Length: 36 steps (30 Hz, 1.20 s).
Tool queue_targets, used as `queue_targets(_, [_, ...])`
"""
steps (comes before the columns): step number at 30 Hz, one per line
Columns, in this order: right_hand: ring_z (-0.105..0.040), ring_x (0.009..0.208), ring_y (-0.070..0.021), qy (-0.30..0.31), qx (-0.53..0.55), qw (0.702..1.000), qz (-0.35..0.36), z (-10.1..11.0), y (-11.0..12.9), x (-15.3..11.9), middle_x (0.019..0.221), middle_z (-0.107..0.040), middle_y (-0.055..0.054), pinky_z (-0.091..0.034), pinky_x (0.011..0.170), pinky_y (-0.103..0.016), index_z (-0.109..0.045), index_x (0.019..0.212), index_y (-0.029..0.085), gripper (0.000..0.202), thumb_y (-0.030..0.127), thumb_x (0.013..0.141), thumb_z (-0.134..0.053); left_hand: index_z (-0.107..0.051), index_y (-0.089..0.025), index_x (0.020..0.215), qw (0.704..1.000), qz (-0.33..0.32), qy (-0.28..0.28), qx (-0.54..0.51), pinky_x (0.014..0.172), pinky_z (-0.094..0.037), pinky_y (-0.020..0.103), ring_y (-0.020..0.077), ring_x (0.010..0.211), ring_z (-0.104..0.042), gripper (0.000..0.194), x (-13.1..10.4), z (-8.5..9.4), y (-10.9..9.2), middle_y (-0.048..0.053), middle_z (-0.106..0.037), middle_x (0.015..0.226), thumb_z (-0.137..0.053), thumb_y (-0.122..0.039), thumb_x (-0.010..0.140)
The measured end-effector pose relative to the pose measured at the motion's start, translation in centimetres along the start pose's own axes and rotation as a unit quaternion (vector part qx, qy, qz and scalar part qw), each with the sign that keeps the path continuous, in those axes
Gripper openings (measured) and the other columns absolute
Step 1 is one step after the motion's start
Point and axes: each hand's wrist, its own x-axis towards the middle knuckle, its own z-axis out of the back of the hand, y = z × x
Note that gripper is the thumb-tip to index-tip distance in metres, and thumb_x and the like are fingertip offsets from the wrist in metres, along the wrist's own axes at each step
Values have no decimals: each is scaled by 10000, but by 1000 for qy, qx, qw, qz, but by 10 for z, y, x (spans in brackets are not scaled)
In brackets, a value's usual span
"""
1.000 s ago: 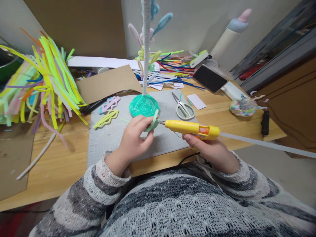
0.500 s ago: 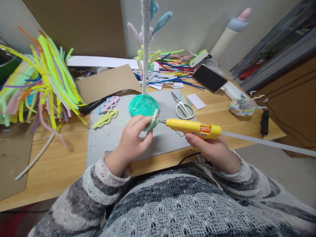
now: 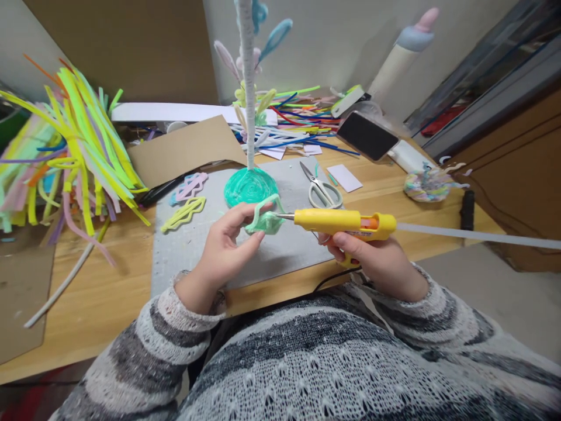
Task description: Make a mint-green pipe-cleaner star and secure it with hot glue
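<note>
Between thumb and fingers, my left hand (image 3: 225,245) pinches a mint-green pipe-cleaner piece (image 3: 266,222) with a raised loop. My right hand (image 3: 379,257) is wrapped round the grip of a yellow hot glue gun (image 3: 328,222), a long glue stick (image 3: 473,235) sticking out of its back. The gun's metal nozzle meets or nearly meets the right side of the green piece. Behind my left hand stands a white wrapped stem (image 3: 248,88) on a round teal coiled base (image 3: 250,186), with pastel loops on the stem. Scissors (image 3: 323,190) lie on the grey mat (image 3: 289,257).
Yellow (image 3: 183,214) and pink zigzag pieces (image 3: 193,186) lie on the mat's left. A large pile of pipe cleaners (image 3: 74,152) fills the far left, beside cardboard (image 3: 188,143). A phone (image 3: 367,135), a white card (image 3: 345,178) and a pastel coil (image 3: 425,186) are on the right.
My left hand has turned the green piece so more of its loop and body shows. The glue gun stays at its side; more of my right fingers and the gun's handle show.
</note>
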Motion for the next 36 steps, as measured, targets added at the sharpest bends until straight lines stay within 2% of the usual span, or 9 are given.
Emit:
queue_targets(3, [-454,519,-96,15,21,1000,-11,-1,0,3,627,-549,16,-369,468,-258,-635,728,183,351,525,786,-693,-642,-290,1240,1000,1,19,-16,863,-519,398,198,935,-611,387,0,0,0,73,-681,1063,-636,-229,858])
queue_targets(12, [-422,508,-91,32,12,999,-24,-2,3,4,589,-476,35,-335,477,-266,-575,729,184,342,503,816,-663,-641,-298,1238,999,-6,29,-21,855,-520,391,196,938,-607,392,-1,1,2,69,-679,1069,-632,-217,854])
queue_targets(18, [-396,497,-95,47,5,999,-14,1,0,4,546,-432,47,-311,465,-276,-537,700,198,385,545,834,-636,-637,-304,1248,999,-2,27,-27,915,-517,416,211,1011,-623,399,-2,1,0,74,-687,1122,-636,-220,858])
queue_targets(28, [-412,494,-102,28,1,999,-28,3,2,2,536,-454,39,-330,466,-282,-530,660,210,401,561,811,-653,-663,-273,1202,998,-6,8,-54,919,-538,380,202,1022,-649,358,0,1,-2,70,-701,1117,-657,-225,847])
queue_targets(36, [-473,546,-119,-3,-2,1000,-29,6,-2,0,599,-530,14,-391,503,-279,-624,729,191,348,529,775,-691,-667,-278,1188,998,-6,5,-56,927,-537,382,200,1029,-649,353,0,2,-2,62,-703,1118,-654,-199,845])
